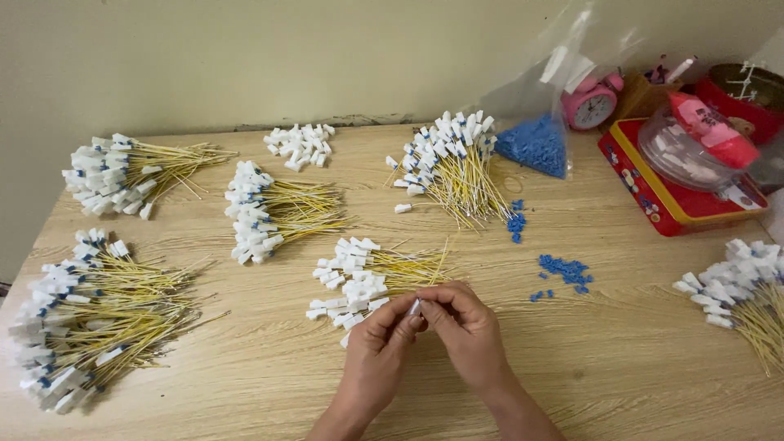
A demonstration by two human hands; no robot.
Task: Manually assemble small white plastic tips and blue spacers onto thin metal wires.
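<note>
Right now both hands are meeting at the front-middle of the wooden table (572,359), working on one small white plastic piece (415,308). The left hand (377,347) is curling w/ its fingers nearly closed, thumb and forefinger pinching the piece from the left; the right hand (465,327) is doing the same from the other side, fingertips closing on the same piece or on sth tiny right against it – too small to tell which. Whether a yellow wire is hanging off the piece can't be told, fingers are covering it.

Judging by what's lying around, the person is fitting parts together one at a time, prob. mid-way thru one unit. The nearest bundle (367,282) of yellow wires w/ white caps is sitting just beyond the fingertips, no blue showing on it, while the bundle at the back (449,163) and the big one front-left (82,327) are showing blue bits at the caps. Loose blue bits (565,269) are lying to the right of the hands, near but apart, and a clear bag of blue bits (535,143) is leaning at the back.

The next move is calling for a steady pinch and fine alignment, since the piece is tiny and slippery-looking; one hand needs to keep holding while the other is free to reach for a part
</note>
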